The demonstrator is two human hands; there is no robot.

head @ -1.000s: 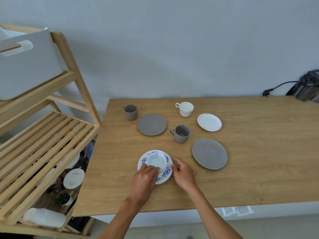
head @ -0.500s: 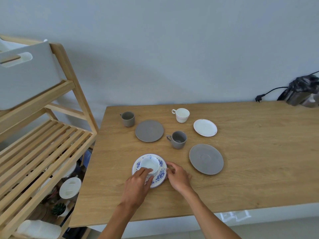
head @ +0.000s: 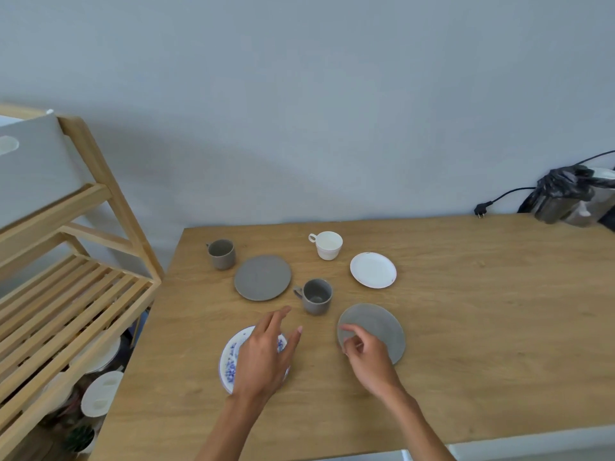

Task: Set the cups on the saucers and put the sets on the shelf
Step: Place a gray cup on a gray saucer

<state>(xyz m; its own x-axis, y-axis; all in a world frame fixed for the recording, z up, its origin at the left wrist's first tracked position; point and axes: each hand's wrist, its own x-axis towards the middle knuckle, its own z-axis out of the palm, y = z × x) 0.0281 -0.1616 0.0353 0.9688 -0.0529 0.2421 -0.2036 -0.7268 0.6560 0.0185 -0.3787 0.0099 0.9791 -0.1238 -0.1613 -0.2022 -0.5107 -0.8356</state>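
A blue-flowered saucer (head: 229, 361) lies near the table's front; its cup is hidden under my left hand (head: 266, 354), which hovers over it with fingers spread. My right hand (head: 364, 352) hangs over the near edge of a grey saucer (head: 379, 327), fingers loosely curled and holding nothing. A grey cup (head: 316, 296) stands just behind both hands. Further back are a second grey saucer (head: 262, 277), another grey cup (head: 221, 253), a white cup (head: 327, 244) and a white saucer (head: 372, 270). The wooden slatted shelf (head: 66, 304) stands at the left.
A grey bin (head: 33, 168) sits on the shelf's upper level. White lidded containers (head: 101, 392) and a small plant lie below the shelf. A black bag (head: 572, 197) and a plug on a cable (head: 481, 207) rest at the table's back right corner.
Both hands have let go of the flowered saucer and cup. My left hand has lifted and opened above them; my right hand has moved right to the grey saucer.
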